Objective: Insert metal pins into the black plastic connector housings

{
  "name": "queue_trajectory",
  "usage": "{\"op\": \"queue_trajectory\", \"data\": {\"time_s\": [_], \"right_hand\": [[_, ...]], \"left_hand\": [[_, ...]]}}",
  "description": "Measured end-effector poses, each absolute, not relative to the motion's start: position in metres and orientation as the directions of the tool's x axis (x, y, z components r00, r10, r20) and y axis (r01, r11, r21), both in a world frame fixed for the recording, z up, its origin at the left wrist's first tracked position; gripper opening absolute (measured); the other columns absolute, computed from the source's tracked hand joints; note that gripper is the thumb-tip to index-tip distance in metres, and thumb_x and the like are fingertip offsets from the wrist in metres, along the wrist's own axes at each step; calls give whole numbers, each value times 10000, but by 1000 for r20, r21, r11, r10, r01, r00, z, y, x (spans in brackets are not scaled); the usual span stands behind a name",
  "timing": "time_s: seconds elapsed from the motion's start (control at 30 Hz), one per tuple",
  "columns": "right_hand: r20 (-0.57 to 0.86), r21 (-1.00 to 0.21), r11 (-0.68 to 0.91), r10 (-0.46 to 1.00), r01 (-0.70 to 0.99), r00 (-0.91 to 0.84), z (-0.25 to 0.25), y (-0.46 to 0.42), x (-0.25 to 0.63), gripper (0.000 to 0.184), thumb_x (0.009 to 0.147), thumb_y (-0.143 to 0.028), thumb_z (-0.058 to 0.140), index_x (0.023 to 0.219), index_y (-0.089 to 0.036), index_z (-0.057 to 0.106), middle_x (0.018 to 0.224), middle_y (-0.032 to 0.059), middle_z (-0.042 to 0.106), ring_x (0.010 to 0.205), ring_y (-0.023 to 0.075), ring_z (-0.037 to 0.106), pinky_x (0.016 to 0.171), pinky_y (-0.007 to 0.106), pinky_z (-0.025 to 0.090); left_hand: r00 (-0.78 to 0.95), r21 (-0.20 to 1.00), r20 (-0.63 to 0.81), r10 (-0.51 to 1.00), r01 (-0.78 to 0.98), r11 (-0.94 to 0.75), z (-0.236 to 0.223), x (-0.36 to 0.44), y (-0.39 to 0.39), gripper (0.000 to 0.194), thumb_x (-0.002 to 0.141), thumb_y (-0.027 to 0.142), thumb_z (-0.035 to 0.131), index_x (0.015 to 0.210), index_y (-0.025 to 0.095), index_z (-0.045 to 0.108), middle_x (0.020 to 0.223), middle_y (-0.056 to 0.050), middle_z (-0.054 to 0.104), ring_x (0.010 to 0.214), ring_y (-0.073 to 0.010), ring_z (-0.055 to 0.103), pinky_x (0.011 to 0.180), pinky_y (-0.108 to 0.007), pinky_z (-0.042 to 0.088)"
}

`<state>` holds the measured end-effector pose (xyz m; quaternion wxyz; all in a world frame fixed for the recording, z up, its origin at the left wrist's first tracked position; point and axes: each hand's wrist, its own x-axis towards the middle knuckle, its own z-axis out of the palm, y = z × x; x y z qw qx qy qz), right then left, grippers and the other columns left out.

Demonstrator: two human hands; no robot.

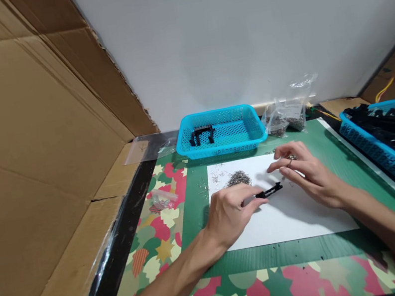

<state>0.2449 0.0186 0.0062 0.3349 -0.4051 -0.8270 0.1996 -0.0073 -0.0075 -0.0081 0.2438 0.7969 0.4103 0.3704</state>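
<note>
My left hand (232,210) pinches a slim black plastic part (273,190) between thumb and fingers, its free end pointing right over a white paper sheet (290,226). Close to that end, my right hand (308,175) hovers with fingers bent and apart, and I see nothing held in it. Just beyond my left hand, a heap of small metal pieces (238,178) lies on the sheet, with loose ones scattered to its left. More small metal pieces are partly hidden behind my right fingers.
A blue basket (222,148) with a few black parts stands at the back. Right of it are clear bags of metal pieces (284,121). Another blue basket (390,148), heaped with black parts, sits at right. Cardboard (26,121) walls the left side. A small plastic bag (163,198) lies on the patterned mat.
</note>
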Motion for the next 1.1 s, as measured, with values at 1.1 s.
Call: {"op": "queue_trajectory", "data": {"time_s": [1.1], "right_hand": [[54, -816, 353, 835, 459, -547, 12, 7, 215, 188, 1064, -259, 519, 949, -212, 659, 938, 19, 734, 843, 175, 665, 764, 289, 469]], "left_hand": [[534, 468, 462, 708, 531, -706, -18, -5, -8, 73, 911, 246, 787, 861, 200, 814, 871, 26, 799, 753, -135, 735, 593, -259, 450]]}}
